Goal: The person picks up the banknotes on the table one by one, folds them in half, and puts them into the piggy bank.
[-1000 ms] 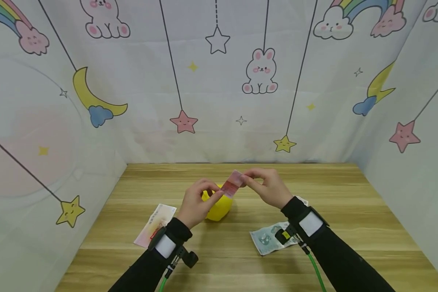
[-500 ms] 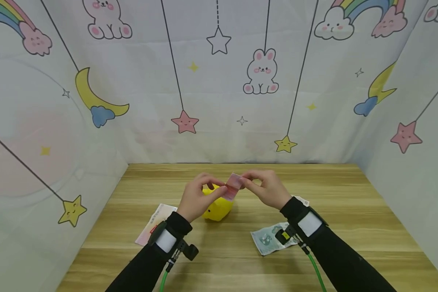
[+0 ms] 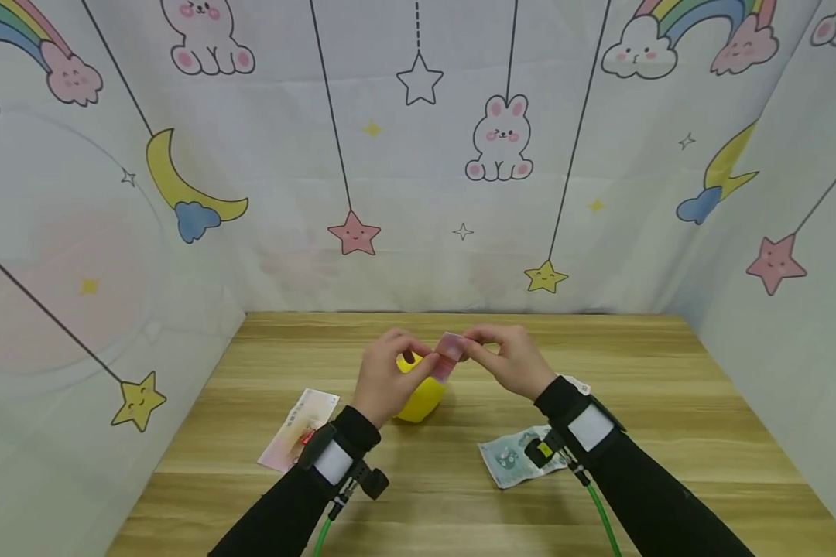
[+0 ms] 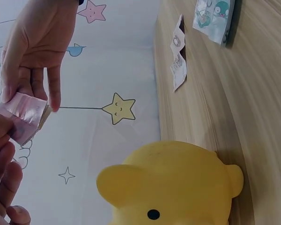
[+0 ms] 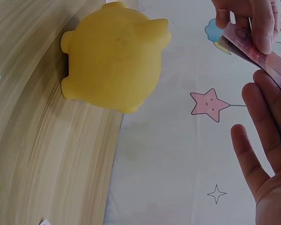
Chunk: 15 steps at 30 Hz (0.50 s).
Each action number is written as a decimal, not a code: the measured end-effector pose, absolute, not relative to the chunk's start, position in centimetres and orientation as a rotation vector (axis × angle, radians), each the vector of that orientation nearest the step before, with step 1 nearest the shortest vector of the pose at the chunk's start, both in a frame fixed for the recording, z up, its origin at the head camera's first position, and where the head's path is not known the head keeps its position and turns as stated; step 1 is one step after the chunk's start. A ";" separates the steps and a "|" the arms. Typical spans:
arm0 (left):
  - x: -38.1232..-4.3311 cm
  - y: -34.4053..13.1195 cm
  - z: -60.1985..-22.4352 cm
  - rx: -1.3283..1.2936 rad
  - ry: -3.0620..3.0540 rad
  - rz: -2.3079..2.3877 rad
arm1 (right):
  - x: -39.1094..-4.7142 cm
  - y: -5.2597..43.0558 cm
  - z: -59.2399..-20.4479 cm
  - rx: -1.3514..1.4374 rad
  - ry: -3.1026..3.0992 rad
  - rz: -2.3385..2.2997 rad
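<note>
Both hands hold a small folded pink banknote (image 3: 448,357) between them, raised over the table. My left hand (image 3: 390,377) pinches its lower left part with thumb and index finger. The upper right edge is pinched by my right hand (image 3: 512,358). In the left wrist view the folded note (image 4: 25,112) shows layers at its edge. A yellow piggy bank (image 3: 421,402) stands on the table just beyond the left hand, which partly covers it. In the right wrist view the piggy bank (image 5: 114,58) appears whole, sitting apart from both hands.
A longer pinkish paper (image 3: 296,433) lies left, partly under the left forearm. Right of centre lies a green printed paper (image 3: 515,455), partly behind the right wrist's camera. A creased whitish paper (image 4: 178,56) rests farther back. Printed cloth walls (image 3: 418,263) enclose the wooden table (image 3: 418,510).
The pink banknote now shows a smaller face than a second ago. The left hand has shifted slightly right, closer to the right hand, which has hardly moved.
</note>
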<state>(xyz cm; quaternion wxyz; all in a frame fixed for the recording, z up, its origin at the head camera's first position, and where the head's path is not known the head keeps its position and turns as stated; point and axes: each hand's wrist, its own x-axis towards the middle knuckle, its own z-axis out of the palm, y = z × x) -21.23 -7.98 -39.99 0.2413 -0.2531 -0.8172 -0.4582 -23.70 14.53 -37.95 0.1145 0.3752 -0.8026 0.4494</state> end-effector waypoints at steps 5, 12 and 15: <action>-21.0 -7.5 -39.9 -0.679 -2.249 -1.140 | -23.9 14.6 -38.1 1.094 -2.331 1.315; -20.9 -7.3 -39.8 -0.708 -2.223 -0.926 | -24.0 14.4 -38.5 1.079 -2.323 1.359; -20.9 -7.3 -39.8 -0.741 -2.193 -0.776 | -23.9 14.3 -38.5 1.064 -2.331 1.396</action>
